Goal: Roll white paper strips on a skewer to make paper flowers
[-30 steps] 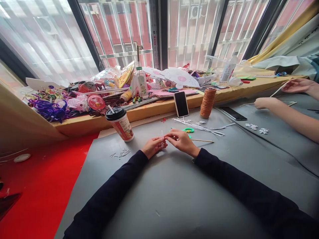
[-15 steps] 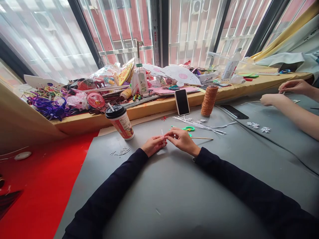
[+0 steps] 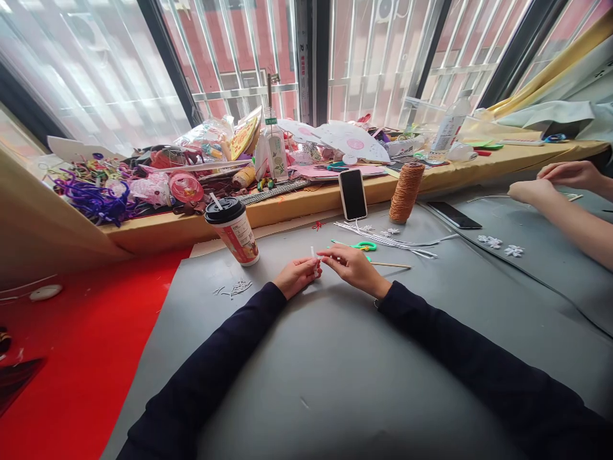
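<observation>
While the left hand (image 3: 297, 276) is pinching a white strip (image 3: 313, 252) upright, seemingly to steady it, the right hand (image 3: 353, 267) is apparently pinching its end; scissors (image 3: 366, 246) are lying nearby, presumably for easy reach.

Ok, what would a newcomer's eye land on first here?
Probably the bright red surface at lower left, against the grey table. Next, perhaps the middle, where the left hand holds a thin white piece with the right hand close beside it. Behind them, an orange-brown cord spool stands right of a phone.
</observation>
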Action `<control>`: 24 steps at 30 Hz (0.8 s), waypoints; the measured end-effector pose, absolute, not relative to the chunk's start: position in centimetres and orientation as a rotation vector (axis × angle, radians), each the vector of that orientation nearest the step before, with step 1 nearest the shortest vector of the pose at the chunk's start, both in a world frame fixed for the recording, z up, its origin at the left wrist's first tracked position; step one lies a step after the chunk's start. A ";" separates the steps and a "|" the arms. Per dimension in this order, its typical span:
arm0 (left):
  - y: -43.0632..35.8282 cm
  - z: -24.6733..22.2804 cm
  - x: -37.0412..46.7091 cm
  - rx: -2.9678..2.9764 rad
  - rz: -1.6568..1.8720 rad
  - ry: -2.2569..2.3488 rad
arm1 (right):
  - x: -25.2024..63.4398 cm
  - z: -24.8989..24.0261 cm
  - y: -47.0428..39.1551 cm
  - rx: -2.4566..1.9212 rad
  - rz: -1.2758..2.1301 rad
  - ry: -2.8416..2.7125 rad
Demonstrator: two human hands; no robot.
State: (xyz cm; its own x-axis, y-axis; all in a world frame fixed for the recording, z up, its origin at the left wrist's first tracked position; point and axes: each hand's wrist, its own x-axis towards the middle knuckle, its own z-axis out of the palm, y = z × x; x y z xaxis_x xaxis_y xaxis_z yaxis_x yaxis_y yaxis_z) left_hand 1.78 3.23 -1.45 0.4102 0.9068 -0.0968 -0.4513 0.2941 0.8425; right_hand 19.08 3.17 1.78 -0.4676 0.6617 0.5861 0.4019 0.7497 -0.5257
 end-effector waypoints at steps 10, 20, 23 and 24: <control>3.2 -1.4 1.8 0.852 0.978 0.653 | 18.9 1.0 3.2 -0.918 0.166 -2.164; 3.2 -1.4 1.7 0.889 0.939 0.666 | 18.6 0.6 3.0 -0.946 0.100 -2.113; 3.2 -1.5 1.6 0.870 0.922 0.635 | 18.5 0.6 2.9 -0.958 0.117 -2.088; 3.2 -1.5 1.6 0.862 0.913 0.620 | 18.5 0.5 2.9 -0.962 0.127 -2.079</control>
State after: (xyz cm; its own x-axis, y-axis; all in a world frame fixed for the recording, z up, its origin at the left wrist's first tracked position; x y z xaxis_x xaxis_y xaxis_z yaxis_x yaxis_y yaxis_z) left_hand 1.61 3.21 -1.46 0.4841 0.8690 -0.1028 -0.4166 0.3322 0.8462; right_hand 18.46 2.86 0.54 -0.3697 0.6733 0.6403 0.5901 0.7025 -0.3979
